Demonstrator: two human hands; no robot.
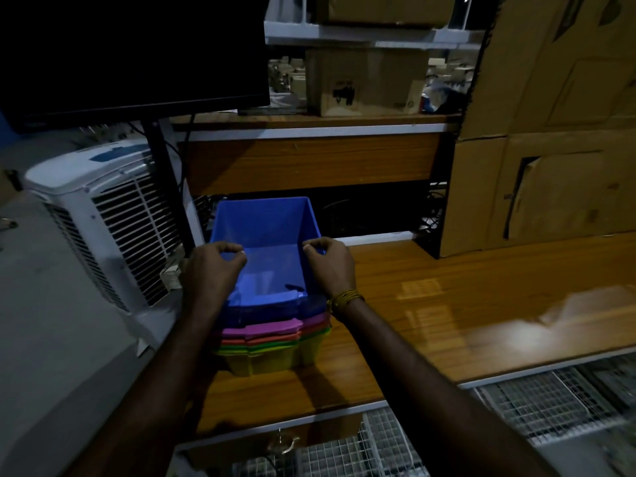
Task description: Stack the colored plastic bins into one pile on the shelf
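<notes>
A blue plastic bin (265,232) sits nested on top of a pile of bins on the wooden shelf (447,304). Below it show the rims of a pink bin (272,330), an orange one, a green one, and a yellow bin (268,361) at the bottom. My left hand (213,266) grips the blue bin's left rim, fingers curled over the edge. My right hand (330,263) grips its right rim; a yellow thread band circles that wrist.
A white air cooler (103,215) stands left of the pile. A dark monitor (130,53) hangs above on a black stand. Cardboard boxes (550,132) rise at the right, another box (364,80) on the upper shelf. Wire mesh baskets (516,404) lie below the shelf's front edge.
</notes>
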